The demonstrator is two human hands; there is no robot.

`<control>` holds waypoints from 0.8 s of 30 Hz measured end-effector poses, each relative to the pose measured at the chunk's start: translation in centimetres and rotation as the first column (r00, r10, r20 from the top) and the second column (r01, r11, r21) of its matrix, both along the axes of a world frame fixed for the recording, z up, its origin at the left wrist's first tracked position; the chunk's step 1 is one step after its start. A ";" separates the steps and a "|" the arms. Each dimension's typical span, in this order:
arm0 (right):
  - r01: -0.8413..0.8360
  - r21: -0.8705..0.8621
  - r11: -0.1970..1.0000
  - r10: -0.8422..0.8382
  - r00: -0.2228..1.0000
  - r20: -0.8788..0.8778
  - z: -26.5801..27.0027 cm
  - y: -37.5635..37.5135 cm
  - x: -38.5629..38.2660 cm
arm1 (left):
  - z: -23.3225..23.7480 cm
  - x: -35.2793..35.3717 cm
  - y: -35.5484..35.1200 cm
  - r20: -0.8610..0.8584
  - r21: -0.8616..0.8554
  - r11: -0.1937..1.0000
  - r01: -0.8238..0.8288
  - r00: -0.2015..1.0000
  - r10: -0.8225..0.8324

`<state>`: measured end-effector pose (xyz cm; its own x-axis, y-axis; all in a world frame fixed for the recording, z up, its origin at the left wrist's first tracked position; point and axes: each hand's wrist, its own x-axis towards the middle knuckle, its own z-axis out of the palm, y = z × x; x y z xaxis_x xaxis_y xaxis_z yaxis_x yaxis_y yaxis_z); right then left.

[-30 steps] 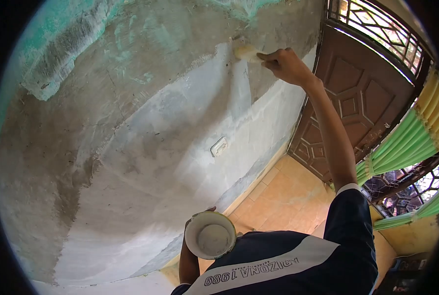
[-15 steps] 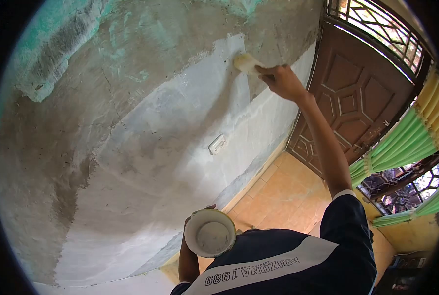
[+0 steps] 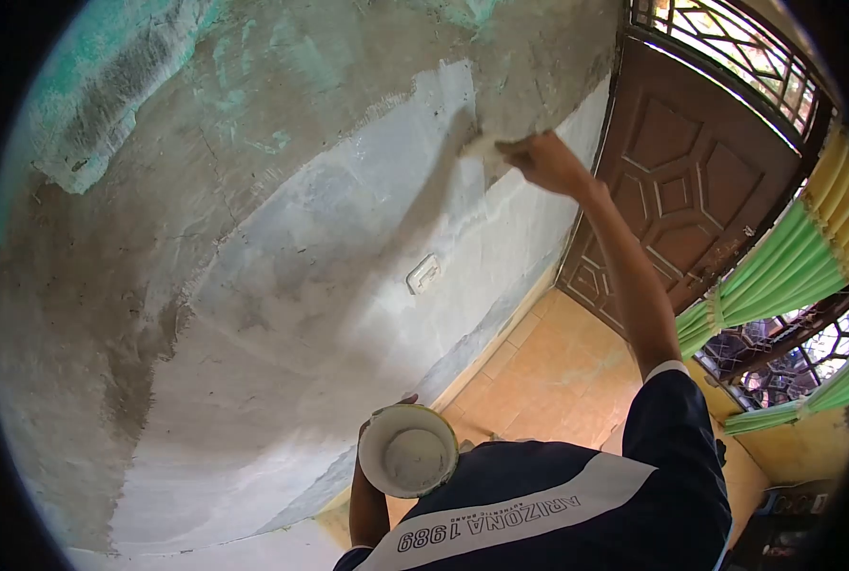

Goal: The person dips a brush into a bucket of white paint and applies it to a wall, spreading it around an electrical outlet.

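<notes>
A pale, flat tool [image 3: 482, 147], blurred by motion, is held in my right hand [image 3: 539, 160] against the upper part of the wall. Its shadow falls across the white-coated area [image 3: 301, 257]. My left hand [image 3: 359, 457] supports a round tub [image 3: 408, 450] close to my body, with fingertips showing behind its rim. Whitish material lies inside the tub. Bare grey-brown wall [image 3: 167, 238] surrounds the upper and left edges of the white coat.
A white wall socket or switch [image 3: 424, 274] sits within the coated area. Green paint [image 3: 82, 162] remains at upper left. To the right are a brown panelled door [image 3: 672, 181], green and yellow curtains [image 3: 777, 266] and a grilled window [image 3: 805, 357]. Orange tiles [image 3: 539, 371] cover the floor.
My right hand has moved slightly down the wall, and the tool has shifted down and turned, now blurred. My left hand and the tub have barely moved.
</notes>
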<state>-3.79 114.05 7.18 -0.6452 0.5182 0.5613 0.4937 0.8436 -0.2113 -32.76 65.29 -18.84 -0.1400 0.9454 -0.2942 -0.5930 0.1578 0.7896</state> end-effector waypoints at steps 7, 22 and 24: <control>0.086 -0.008 0.996 -0.084 0.946 -0.312 6.4 -4.5 -1.2 | 2.1 0.9 0.5 -0.141 -0.145 0.989 0.017 0.989 -0.037; 0.131 -0.237 0.963 -0.105 0.987 0.120 -9.0 -2.7 -0.3 | -0.3 0.1 -0.4 -0.078 -0.066 0.998 0.021 0.997 -0.026; 0.094 -0.216 0.972 -0.087 0.995 0.042 -5.6 -2.6 -0.3 | 0.4 0.5 -0.3 -0.070 -0.072 0.997 0.001 0.998 -0.006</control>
<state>-4.09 111.48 1.56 -0.6056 0.6830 0.4084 0.5757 0.7304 -0.3676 -32.25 65.02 -18.42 -0.1592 0.9228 -0.3508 -0.5356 0.2178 0.8159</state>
